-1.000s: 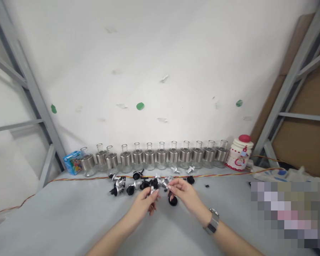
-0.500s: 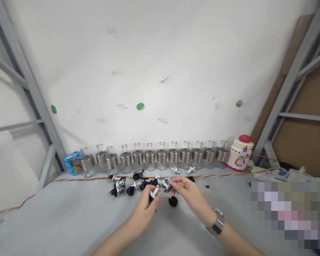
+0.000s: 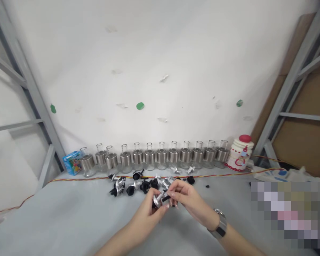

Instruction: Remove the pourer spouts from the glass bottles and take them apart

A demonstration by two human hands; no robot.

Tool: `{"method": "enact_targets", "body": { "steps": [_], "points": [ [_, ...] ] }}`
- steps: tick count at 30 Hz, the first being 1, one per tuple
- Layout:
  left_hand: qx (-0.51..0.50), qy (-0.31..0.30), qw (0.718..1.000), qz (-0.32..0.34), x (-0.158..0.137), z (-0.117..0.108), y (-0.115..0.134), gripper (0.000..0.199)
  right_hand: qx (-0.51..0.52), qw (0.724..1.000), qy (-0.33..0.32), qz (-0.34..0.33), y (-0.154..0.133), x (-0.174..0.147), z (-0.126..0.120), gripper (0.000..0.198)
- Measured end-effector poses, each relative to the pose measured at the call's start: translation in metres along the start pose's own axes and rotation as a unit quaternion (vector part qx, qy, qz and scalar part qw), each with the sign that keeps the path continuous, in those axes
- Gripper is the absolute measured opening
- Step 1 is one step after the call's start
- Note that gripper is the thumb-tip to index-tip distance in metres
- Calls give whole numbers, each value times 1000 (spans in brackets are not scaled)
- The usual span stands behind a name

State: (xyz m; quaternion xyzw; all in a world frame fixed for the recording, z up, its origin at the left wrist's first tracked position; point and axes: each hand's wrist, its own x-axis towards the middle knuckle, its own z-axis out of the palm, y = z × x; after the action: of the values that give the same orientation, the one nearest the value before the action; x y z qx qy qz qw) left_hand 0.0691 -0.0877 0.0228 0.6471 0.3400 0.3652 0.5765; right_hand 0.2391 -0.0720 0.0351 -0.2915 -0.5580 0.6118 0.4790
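Observation:
My left hand (image 3: 149,209) is closed around a silver and black pour spout (image 3: 158,200), its silver end pointing up and right. The fingers of my right hand (image 3: 185,195) pinch a small dark strip-like piece (image 3: 166,198) against the spout's tip. Whether the strip is joined to the spout cannot be made out. Just beyond both hands lies a loose heap of similar silver and black pour spouts (image 3: 136,185). A black cap (image 3: 191,180) rests right of the heap. Another black round part is mostly hidden under my right fingers.
Several glass bottles with steel sleeves (image 3: 149,155) stand in a row along the wall. A blue box (image 3: 73,163) is at their left end, a white and red jar (image 3: 239,153) at their right. A twisted red-yellow wire (image 3: 96,178) crosses the grey table (image 3: 69,217).
My hands have come together. The spout in my left hand has tilted and moved slightly right, and the dark piece in my right hand has come down to its tip.

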Motion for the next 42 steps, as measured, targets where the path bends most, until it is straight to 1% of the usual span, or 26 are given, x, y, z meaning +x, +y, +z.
{"method": "enact_targets", "body": {
  "steps": [4, 9, 14, 18, 23, 31, 35, 39, 42],
  "points": [
    [25, 3, 1000, -6, -2, -1, -2, 26, 19, 1000, -11, -2, -1, 0, 2, 25],
    [114, 1, 994, 3, -5, 0, 6, 22, 32, 999, -36, -1, -1, 0, 5, 33],
    [188, 11, 982, 20, -7, 2, 11, 19, 33, 999, -37, 19, 0, -1, 3, 34],
    [181, 9, 983, 12, -7, 2, 8, 21, 40, 998, -37, 37, -2, -3, 4, 35],
    [179, 8, 984, 14, -9, 4, 11, 20, 80, 995, -36, 51, -6, -5, 6, 34],
    [164, 15, 986, 8, -9, 5, 12, 20, 117, 989, -75, 60, -6, -5, 1, 31],
    [150, -2, 989, 11, -8, 5, 11, 20, 109, 985, -114, 65, -2, -4, -3, 34],
    [164, -16, 986, 22, -10, 5, 13, 18, 86, 987, -118, 67, -2, -4, -3, 36],
    [182, -21, 983, 24, -12, 4, 17, 20, 77, 988, -118, 64, -4, -4, -2, 38]
  ]
}}
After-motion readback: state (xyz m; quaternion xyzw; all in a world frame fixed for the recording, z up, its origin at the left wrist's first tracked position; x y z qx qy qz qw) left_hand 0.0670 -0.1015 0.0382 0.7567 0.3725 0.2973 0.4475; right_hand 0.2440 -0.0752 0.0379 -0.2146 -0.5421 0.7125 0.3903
